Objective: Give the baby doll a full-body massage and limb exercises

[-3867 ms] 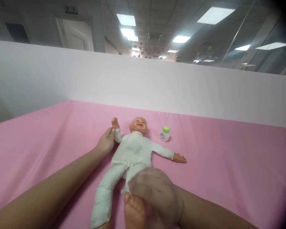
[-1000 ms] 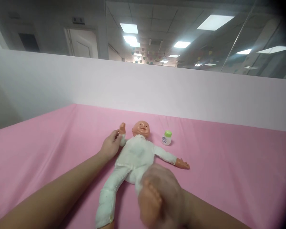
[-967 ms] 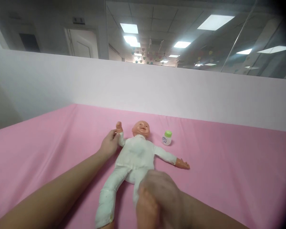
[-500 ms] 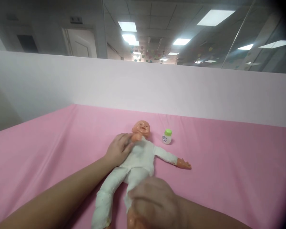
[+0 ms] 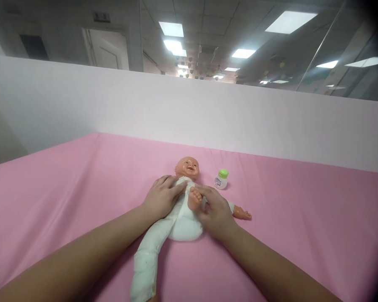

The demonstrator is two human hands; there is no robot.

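A baby doll (image 5: 184,228) with a white cloth body lies on its back, its bald plastic head pointing away from me. My left hand (image 5: 165,196) is wrapped over the doll's upper body on the left, thumb on the chest; the doll's arm on that side is hidden. At the chest, my right hand (image 5: 214,209) grips the doll's folded-up leg beside its bare plastic foot (image 5: 195,199). The other leg (image 5: 145,260) stretches toward me. One doll arm (image 5: 242,212) lies out to the right, partly behind my right hand.
A small clear bottle (image 5: 221,180) with a green cap stands right of the doll's head. Pink cloth (image 5: 286,218) covers the surface underneath. A low white wall (image 5: 189,109) runs along the back, with glass above it.
My right hand has moved up and away from me, folding the doll's leg until the foot is at the chest. My left hand stays at the upper body, its thumb now further across the chest.
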